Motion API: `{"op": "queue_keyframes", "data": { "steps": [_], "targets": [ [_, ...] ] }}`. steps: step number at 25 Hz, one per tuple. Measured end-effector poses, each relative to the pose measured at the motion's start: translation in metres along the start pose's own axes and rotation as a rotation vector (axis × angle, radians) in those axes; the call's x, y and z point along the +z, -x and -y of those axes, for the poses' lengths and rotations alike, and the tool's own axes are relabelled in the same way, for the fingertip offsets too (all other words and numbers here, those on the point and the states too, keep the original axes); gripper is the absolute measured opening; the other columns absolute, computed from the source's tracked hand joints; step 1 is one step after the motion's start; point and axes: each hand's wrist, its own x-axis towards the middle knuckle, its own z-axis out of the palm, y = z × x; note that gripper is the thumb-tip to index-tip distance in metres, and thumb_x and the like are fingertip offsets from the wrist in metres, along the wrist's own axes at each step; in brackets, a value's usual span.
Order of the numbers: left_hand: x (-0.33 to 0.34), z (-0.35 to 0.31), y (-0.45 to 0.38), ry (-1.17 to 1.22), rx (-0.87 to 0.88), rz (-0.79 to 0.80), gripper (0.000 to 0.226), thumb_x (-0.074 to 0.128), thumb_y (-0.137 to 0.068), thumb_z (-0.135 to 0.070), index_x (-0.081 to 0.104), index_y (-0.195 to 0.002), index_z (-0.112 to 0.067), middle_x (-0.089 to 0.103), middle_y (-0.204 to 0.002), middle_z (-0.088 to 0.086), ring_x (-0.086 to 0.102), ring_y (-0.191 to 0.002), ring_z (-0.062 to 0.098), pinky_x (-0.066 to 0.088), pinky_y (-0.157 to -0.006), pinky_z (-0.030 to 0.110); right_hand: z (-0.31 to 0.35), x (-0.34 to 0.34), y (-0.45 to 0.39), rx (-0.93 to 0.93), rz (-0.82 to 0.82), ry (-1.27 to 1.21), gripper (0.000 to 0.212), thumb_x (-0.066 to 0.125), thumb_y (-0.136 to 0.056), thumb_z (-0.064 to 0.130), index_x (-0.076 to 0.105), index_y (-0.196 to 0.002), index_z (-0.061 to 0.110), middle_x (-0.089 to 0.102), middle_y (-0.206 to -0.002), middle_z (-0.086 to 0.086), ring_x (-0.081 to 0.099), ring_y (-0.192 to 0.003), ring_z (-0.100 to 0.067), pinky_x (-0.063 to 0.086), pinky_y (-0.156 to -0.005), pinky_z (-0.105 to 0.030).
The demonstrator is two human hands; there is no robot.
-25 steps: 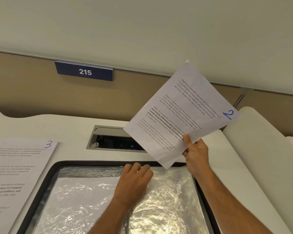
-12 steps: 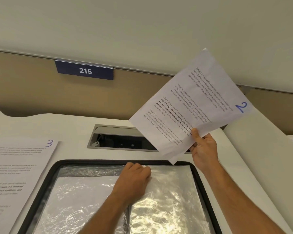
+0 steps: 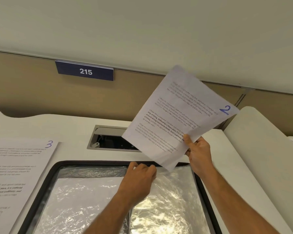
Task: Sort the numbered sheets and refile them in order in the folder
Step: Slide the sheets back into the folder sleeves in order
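Above the folder:
Right hand: grip pinches sheet 2, raised ready for filing.
Left hand: fingers curled, parting a sleeve.

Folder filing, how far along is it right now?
Done: the folder lies open, and one sleeve already seems to hold a sheet, number hidden. In hand: the right hand holds sheet 2 above it while the left hand works a sleeve's top edge. Left: sheet 3 waits on the desk.

Navy sign reading 215 — above the desk's cable hatch.
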Motion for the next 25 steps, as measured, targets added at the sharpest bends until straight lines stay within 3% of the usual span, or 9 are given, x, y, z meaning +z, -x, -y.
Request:
{"op": "queue_keyframes", "data": {
  "steps": [2, 5, 8, 12, 13, 16, 17, 21, 25],
  "targets": [
    [0.000, -0.001, 0.000, -0.005, -0.012, -0.025, 0.011, 0.045, -0.102, -0.031, 0.053, -0.093, -0.033, 0.063, -0.084, -0.014, 0.054, -0.080, 0.009, 0.034, -0.094, 0.032, -0.009, -0.011, 0.001, 0.035, 0.003, 0.026, 0.072, 0.082, -0.067, 0.045, 0.063, -0.128, 0.012, 0.072, -0.121, -0.001, 0.069, -0.112, -0.024, 0.060, -0.089, -0.041],
    [0.000, 0.000, -0.002, -0.029, -0.040, -0.015, 0.010, 0.063, -0.094, -0.034, 0.064, -0.084, -0.032, 0.064, -0.073, -0.015, 0.055, -0.067, 0.008, 0.039, -0.080, 0.030, -0.019, -0.028, 0.001, 0.102, 0.024, 0.061, 0.059, 0.077, -0.077, 0.034, 0.062, -0.128, 0.009, 0.073, -0.119, -0.006, 0.070, -0.109, -0.032, 0.062, -0.082, -0.045],
    [-0.005, 0.000, -0.006, -0.084, -0.041, 0.001, 0.016, 0.064, -0.093, -0.040, 0.067, -0.080, -0.031, 0.065, -0.071, -0.015, 0.054, -0.061, 0.007, 0.036, -0.075, 0.028, -0.017, -0.039, -0.004, 0.135, 0.019, 0.069, 0.069, 0.086, -0.059, 0.040, 0.067, -0.118, 0.010, 0.074, -0.116, -0.009, 0.072, -0.103, -0.029, 0.063, -0.077, -0.041],
    [-0.017, -0.001, -0.013, -0.026, -0.099, -0.014, 0.029, 0.054, -0.095, -0.053, 0.070, -0.091, -0.029, 0.067, -0.084, -0.015, 0.054, -0.077, 0.005, 0.033, -0.087, 0.031, -0.013, -0.047, -0.012, 0.133, 0.074, 0.121, 0.091, 0.098, -0.036, 0.053, 0.069, -0.111, 0.010, 0.077, -0.107, -0.006, 0.075, -0.094, -0.023, 0.061, -0.067, -0.031],
    [-0.020, -0.001, -0.017, 0.008, -0.124, 0.012, 0.030, 0.055, -0.094, -0.054, 0.069, -0.093, -0.028, 0.068, -0.088, -0.014, 0.054, -0.081, 0.005, 0.031, -0.090, 0.031, -0.013, -0.048, -0.013, 0.141, 0.084, 0.137, 0.089, 0.097, -0.040, 0.053, 0.069, -0.112, 0.010, 0.077, -0.107, -0.006, 0.075, -0.093, -0.023, 0.061, -0.066, -0.032],
    [-0.029, 0.007, -0.029, 0.078, -0.146, 0.165, 0.029, 0.059, -0.091, -0.058, 0.063, -0.095, -0.029, 0.069, -0.099, -0.013, 0.056, -0.089, 0.009, 0.032, -0.099, 0.034, -0.013, -0.048, -0.016, 0.201, 0.103, 0.174, 0.038, 0.077, -0.083, 0.019, 0.067, -0.118, 0.008, 0.077, -0.106, -0.006, 0.076, -0.089, -0.021, 0.061, -0.062, -0.033],
    [-0.033, 0.011, -0.033, 0.079, -0.146, 0.218, 0.030, 0.061, -0.089, -0.060, 0.061, -0.095, -0.031, 0.069, -0.102, -0.013, 0.058, -0.089, 0.009, 0.034, -0.100, 0.035, -0.014, -0.047, -0.017, 0.210, 0.097, 0.201, 0.030, 0.069, -0.090, 0.011, 0.066, -0.120, 0.009, 0.077, -0.104, -0.004, 0.076, -0.088, -0.020, 0.061, -0.061, -0.033],
    [-0.047, 0.032, -0.036, 0.008, -0.137, 0.371, 0.024, 0.063, -0.090, -0.054, 0.062, -0.098, -0.031, 0.068, -0.108, -0.011, 0.060, -0.093, 0.010, 0.040, -0.103, 0.037, -0.016, -0.045, -0.020, 0.222, 0.115, 0.227, 0.028, 0.066, -0.094, 0.007, 0.065, -0.121, 0.014, 0.078, -0.103, 0.000, 0.075, -0.088, -0.020, 0.060, -0.060, -0.033],
    [-0.053, 0.041, -0.036, 0.160, -0.183, 0.358, 0.013, 0.063, -0.095, -0.038, 0.061, -0.103, -0.029, 0.068, -0.115, -0.009, 0.062, -0.094, 0.011, 0.049, -0.100, 0.035, -0.023, -0.034, -0.018, 0.229, 0.104, 0.190, 0.030, 0.069, -0.091, 0.013, 0.067, -0.121, 0.008, 0.075, -0.113, -0.009, 0.074, -0.096, -0.026, 0.063, -0.069, -0.037]
  ]
}}
